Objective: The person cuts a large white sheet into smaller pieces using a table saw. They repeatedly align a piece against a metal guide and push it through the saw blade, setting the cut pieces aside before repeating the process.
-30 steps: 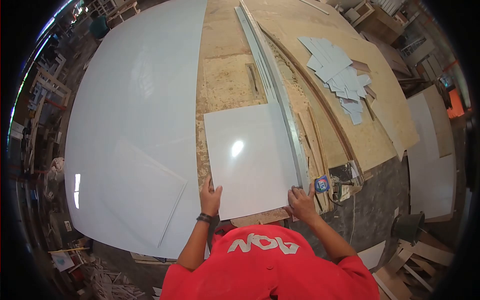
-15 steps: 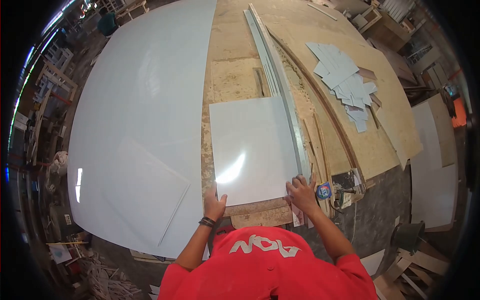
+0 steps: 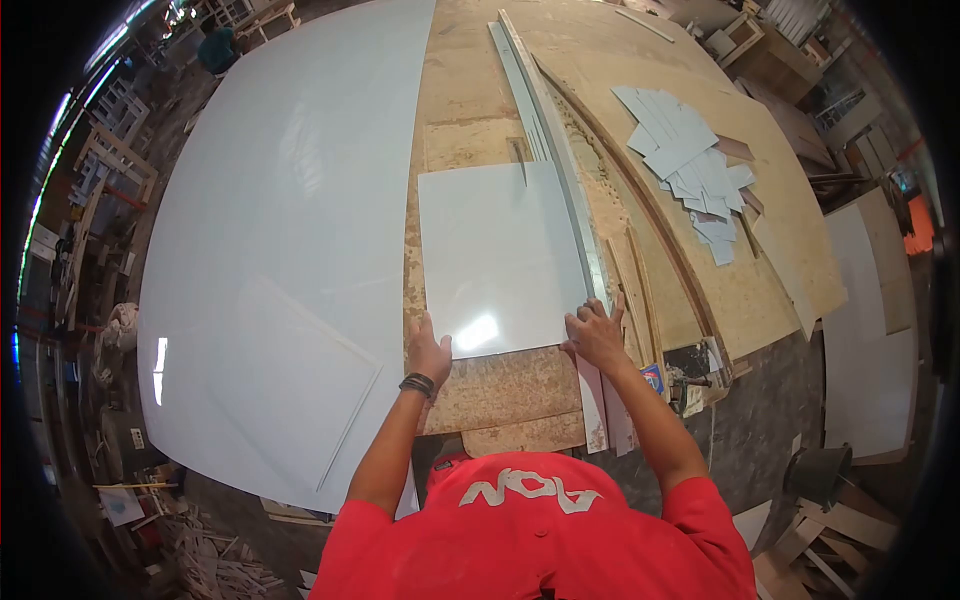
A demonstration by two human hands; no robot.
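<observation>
A glossy white rectangular sheet (image 3: 500, 250) lies flat on the worn wooden table (image 3: 510, 390). My left hand (image 3: 428, 355) grips its near left corner, with the thumb at the near edge and fingers along the side. At the near right corner, my right hand (image 3: 597, 335) holds the sheet with bent fingers, close against a long metal straightedge (image 3: 570, 190). The sheet's right side runs along that straightedge. A thin upright saw blade (image 3: 523, 170) shows at the sheet's far edge, in a slot in the table.
A large white sheet (image 3: 290, 180) covers the left side. To the right are a pile of white offcuts (image 3: 690, 165), a blue tape measure (image 3: 652, 378) partly behind my right arm, and wooden strips (image 3: 640, 290). Scrap wood (image 3: 215, 555) lies on the floor. Another person (image 3: 215, 45) is far left.
Both hands have pushed the white sheet forward along the straightedge, away from me. Its far edge now reaches the saw blade, and more table shows at the near side.
</observation>
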